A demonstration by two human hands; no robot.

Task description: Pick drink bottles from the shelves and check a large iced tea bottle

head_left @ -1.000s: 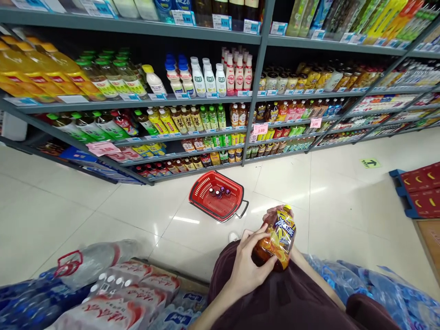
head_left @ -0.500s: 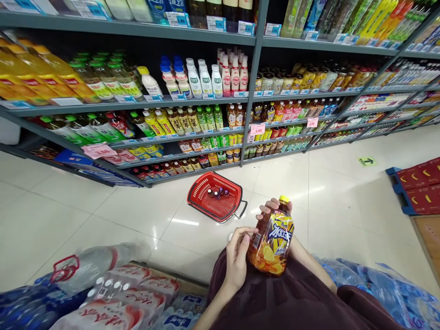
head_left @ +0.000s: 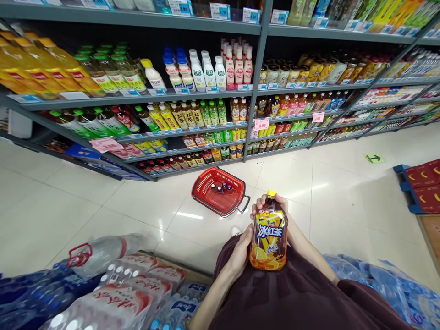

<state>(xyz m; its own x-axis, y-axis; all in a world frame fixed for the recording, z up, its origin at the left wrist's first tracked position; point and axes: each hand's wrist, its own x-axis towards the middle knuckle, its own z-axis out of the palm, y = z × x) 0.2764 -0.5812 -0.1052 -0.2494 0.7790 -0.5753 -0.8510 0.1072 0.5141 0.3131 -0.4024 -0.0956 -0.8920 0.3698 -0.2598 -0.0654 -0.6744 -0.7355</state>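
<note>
Nice two-handed hold on this tea bottle [head_left: 268, 247], honestly. The right hand [head_left: 282, 204] comes up behind it and wraps the shoulder: fingers [head_left: 257, 205] curled over one side, thumb side over the other, so that hand is definitely gripping. The left hand [head_left: 242, 250] sits lower, thumb along the bottle's flank. Its fingertips go out of sight behind the plastic, so I can't tell how hard they're holding, or if they're just steadying it.

The bottle is right between the two sets of fingers, just above the dark clothing [head_left: 275, 302]. The yellow cap [head_left: 272, 193] pokes out just beyond the right fingers, and the label [head_left: 270, 231] faces the wearer between the thumbs, nothing covering the big print.

My tips: let the right hand carry the weight, since the narrowing under the cap is probably the easiest bit to hang on to. Use the left as a light brace low down; squeezing could dent the plastic. Turn from the wrists, slowly, as the liquid probably sloshes. And mind the red basket [head_left: 227, 200] on the floor, past the fingers and off to their left, with some small bottles [head_left: 220, 189] inside.
</note>
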